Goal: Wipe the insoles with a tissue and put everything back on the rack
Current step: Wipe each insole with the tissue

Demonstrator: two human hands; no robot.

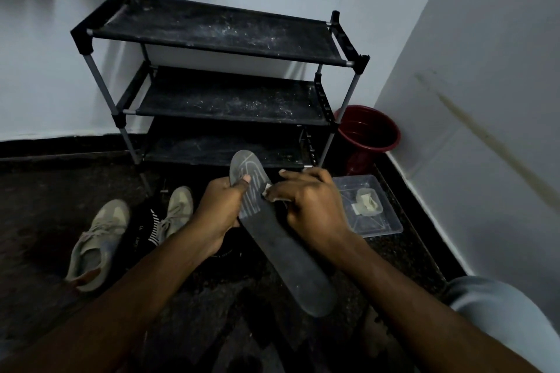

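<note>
My left hand [222,210] grips a long dark insole [291,257] near its toe end, thumb lying across the pale line pattern. My right hand [306,204] pinches a small white tissue [269,192] and presses it against the insole's right edge. The insole slants from the upper middle down to the right, above the dark floor. Behind it stands the black three-shelf rack [218,30], all its shelves bare and dusty. Two tan sneakers [97,242] lie on the floor at the left, with a dark striped cloth item [151,230] between them.
A clear plastic box [385,221] with crumpled tissues inside sits on the floor to the right of my hands. A dark red bin [368,133] stands in the corner beside the rack. White walls close in at the back and right. My knee [500,312] shows at bottom right.
</note>
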